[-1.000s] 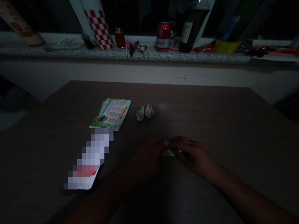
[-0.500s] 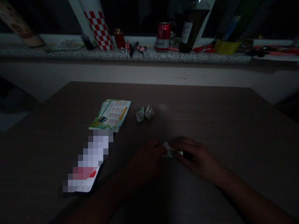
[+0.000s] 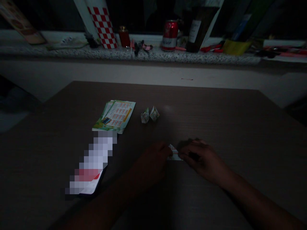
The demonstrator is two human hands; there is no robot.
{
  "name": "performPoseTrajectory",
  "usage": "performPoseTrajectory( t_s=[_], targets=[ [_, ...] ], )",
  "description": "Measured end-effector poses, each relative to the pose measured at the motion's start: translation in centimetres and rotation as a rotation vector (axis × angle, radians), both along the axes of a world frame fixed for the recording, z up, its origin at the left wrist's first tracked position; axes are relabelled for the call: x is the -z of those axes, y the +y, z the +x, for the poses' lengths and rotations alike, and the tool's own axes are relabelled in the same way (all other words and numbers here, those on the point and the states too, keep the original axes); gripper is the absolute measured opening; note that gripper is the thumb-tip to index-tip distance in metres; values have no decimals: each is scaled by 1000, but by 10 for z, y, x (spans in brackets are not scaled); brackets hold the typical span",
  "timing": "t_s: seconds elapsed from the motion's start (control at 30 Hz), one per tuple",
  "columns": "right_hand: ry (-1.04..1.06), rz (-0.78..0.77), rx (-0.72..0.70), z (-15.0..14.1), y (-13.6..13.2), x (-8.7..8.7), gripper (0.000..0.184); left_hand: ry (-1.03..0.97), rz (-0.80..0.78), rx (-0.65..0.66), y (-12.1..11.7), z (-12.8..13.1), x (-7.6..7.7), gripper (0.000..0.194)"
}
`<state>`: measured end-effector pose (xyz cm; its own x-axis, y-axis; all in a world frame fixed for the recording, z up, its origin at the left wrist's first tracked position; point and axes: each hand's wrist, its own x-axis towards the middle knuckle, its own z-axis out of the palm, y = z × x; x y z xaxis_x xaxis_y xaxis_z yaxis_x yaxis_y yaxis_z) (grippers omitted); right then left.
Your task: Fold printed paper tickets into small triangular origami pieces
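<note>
A small piece of folded paper (image 3: 175, 155), pale with printed marks and a pointed top, lies on the table between my hands. My left hand (image 3: 154, 161) is closed, its fingertips on the paper's left side. On the right side, my right hand (image 3: 200, 158) pinches the paper's edge between thumb and fingers. Both hands cover parts of the paper. Beyond them stand two small folded paper shapes (image 3: 145, 116) side by side, made of similar printed paper. Left of these lies a stack of printed calendar cards (image 3: 118, 113).
A phone (image 3: 92, 188) with a lit, blurred screen lies at the left, near my left forearm. The brown table (image 3: 216, 111) meets a wall below a granite windowsill (image 3: 153, 57). On the sill stand a red can (image 3: 170, 35), a dark bottle (image 3: 194, 32) and a checkered tube (image 3: 104, 27).
My right hand's fingers have drawn back from over the paper to its right edge and closed into a pinch. More of the paper shows. My left hand stays about where it was.
</note>
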<state>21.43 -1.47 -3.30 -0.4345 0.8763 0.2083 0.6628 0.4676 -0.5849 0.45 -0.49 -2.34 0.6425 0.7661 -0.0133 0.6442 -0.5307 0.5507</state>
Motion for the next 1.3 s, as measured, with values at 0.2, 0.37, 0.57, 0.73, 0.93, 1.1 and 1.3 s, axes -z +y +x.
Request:
performPoseTrajectory(
  t_s=[0.2, 0.37, 0.57, 0.73, 0.93, 1.1, 1.3],
  targets=[
    [-51, 0, 6, -3, 0, -1, 10, 34, -16, -5, -2, 0, 0, 28],
    [-59, -29, 52, -4, 1, 0, 10, 98, -1, -8, -3, 1, -3, 27],
    [-27, -32, 83, -1, 2, 4, 9, 88, 64, -1, -5, 1, -7, 19],
    [-3, 30, 26, 4, 1, 7, 8, 45, 56, 24, -3, -2, -9, 17],
    [-44, 76, -71, 11, -1, 8, 8, 85, 79, 74, 0, -2, -8, 21],
    [-138, 161, -123, 9, -3, 5, 12, 91, 151, 65, -3, -5, -5, 20],
    [-132, 229, -126, 7, -2, 3, 14, -4, 227, 28, -1, -7, -2, 12]
  ],
)
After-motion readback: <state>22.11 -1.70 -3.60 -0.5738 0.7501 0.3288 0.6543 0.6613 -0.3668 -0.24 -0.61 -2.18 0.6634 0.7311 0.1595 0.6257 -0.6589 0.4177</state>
